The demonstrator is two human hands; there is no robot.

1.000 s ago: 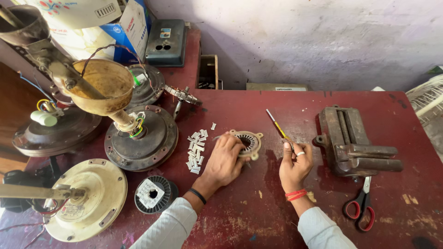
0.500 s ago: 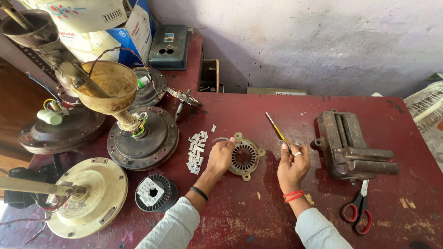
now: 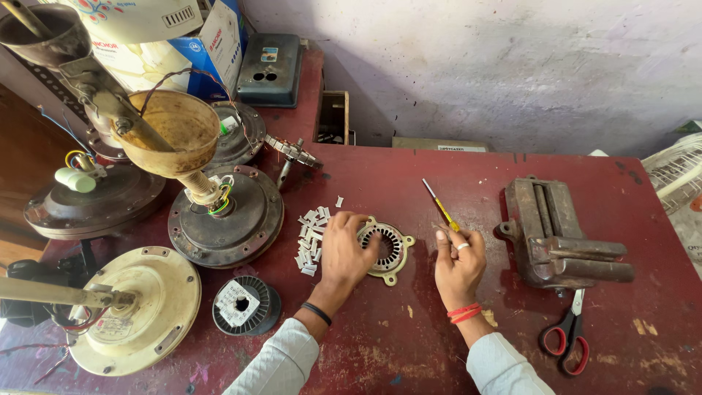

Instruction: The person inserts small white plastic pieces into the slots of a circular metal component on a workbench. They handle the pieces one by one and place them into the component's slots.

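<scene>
Both hands work low over a dark red wooden workbench (image 3: pixel 409 344). Resting flat with its fingers spread, the left hand (image 3: pixel 344 252) lies partly on a round brass-coloured slotted stator ring (image 3: pixel 387 249), its fingertips over the ring's left edge. Just left of that hand lies a scatter of small white paper slips (image 3: pixel 311 235). Pinching closed, the right hand (image 3: pixel 457 260) grips the lower end of a thin yellow-handled screwdriver (image 3: pixel 441 207), whose shaft slants up and away from it. Beyond the right hand's outer side sits a rusty iron bench vise (image 3: pixel 559 238), with red-handled scissors (image 3: pixel 567 340) below it. Near the left forearm stands a black spool of wire (image 3: pixel 245 306), and a dark round fan motor housing (image 3: pixel 227 219) lies further left.
</scene>
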